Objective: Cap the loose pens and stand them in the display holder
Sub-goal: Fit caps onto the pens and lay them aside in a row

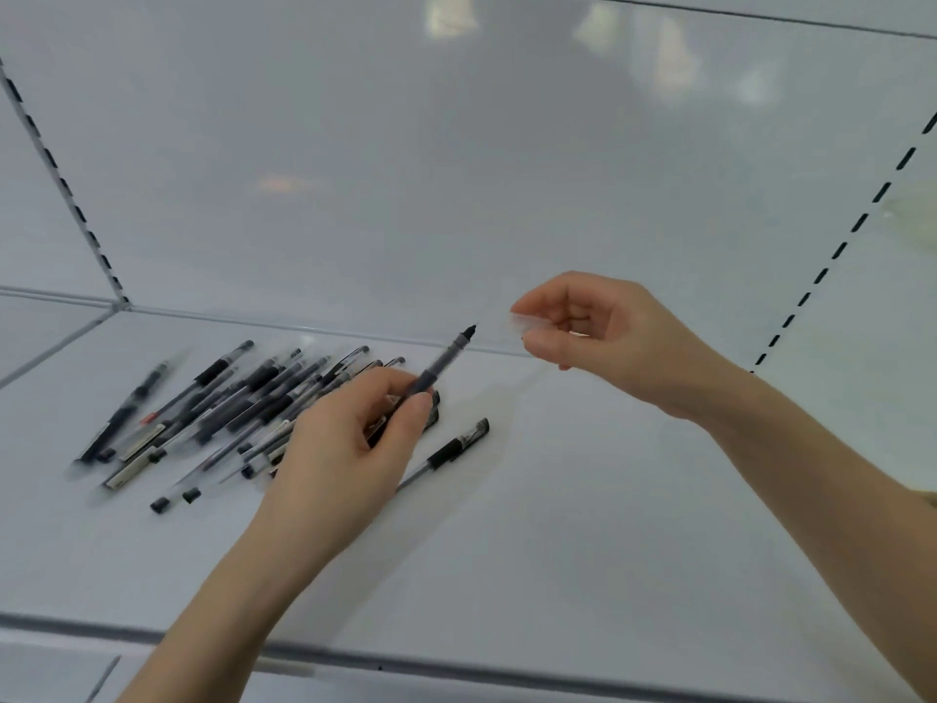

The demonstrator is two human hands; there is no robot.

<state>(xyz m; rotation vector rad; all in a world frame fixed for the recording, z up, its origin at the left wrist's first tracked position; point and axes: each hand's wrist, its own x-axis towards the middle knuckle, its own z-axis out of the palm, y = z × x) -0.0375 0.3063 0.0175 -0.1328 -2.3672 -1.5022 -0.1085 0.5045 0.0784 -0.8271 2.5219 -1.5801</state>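
Observation:
My left hand (pixel 350 438) grips an uncapped dark pen (pixel 446 357), its bare tip pointing up and to the right. My right hand (pixel 588 337) pinches a clear pen cap (pixel 525 324) between thumb and forefinger, a short gap to the right of the pen tip. A pile of several black and clear pens (pixel 228 413) lies on the white shelf (pixel 557 525) to the left, partly hidden by my left hand. One capped pen (pixel 451 451) lies apart, just right of my left hand. No display holder is in view.
The shelf has a white back panel (pixel 456 170) and slotted uprights at the left (pixel 66 190) and right (pixel 852 230). The shelf's front edge (pixel 456 667) runs across the bottom of the view.

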